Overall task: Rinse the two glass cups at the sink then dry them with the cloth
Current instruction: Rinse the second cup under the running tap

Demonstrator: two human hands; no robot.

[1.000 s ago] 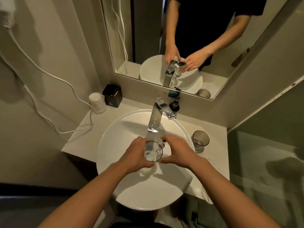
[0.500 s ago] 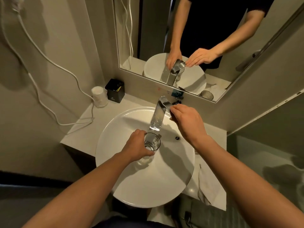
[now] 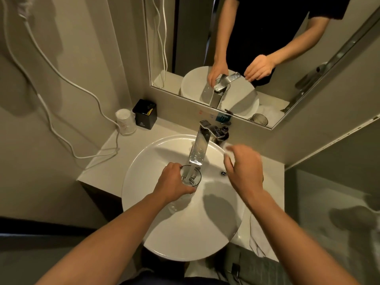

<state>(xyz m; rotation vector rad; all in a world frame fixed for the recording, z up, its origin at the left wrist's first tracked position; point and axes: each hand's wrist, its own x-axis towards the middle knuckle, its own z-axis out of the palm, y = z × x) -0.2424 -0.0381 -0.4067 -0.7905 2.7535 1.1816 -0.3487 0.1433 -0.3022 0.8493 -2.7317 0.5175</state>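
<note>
My left hand [image 3: 171, 182] grips a clear glass cup [image 3: 194, 177] upright over the white round basin [image 3: 144, 161], directly under the chrome tap spout [image 3: 198, 149]. Water runs from the spout into the cup. My right hand [image 3: 244, 169] hovers open above the right side of the basin, fingers spread, holding nothing. It hides the counter spot behind it; the second glass shows only as a reflection in the mirror [image 3: 260, 119]. A white cloth [image 3: 256, 239] lies on the counter at the basin's right edge, partly behind my right forearm.
A black box [image 3: 145, 114] and a wrapped white cup [image 3: 125, 122] stand at the back left of the counter [image 3: 107, 153]. A white cord [image 3: 61, 83] hangs down the left wall. The basin overflow hole [image 3: 223, 173] is right of the cup.
My right hand left the tap handle and drew back to the right over the basin. Water now flows into the cup, which my left hand holds under the spout.
</note>
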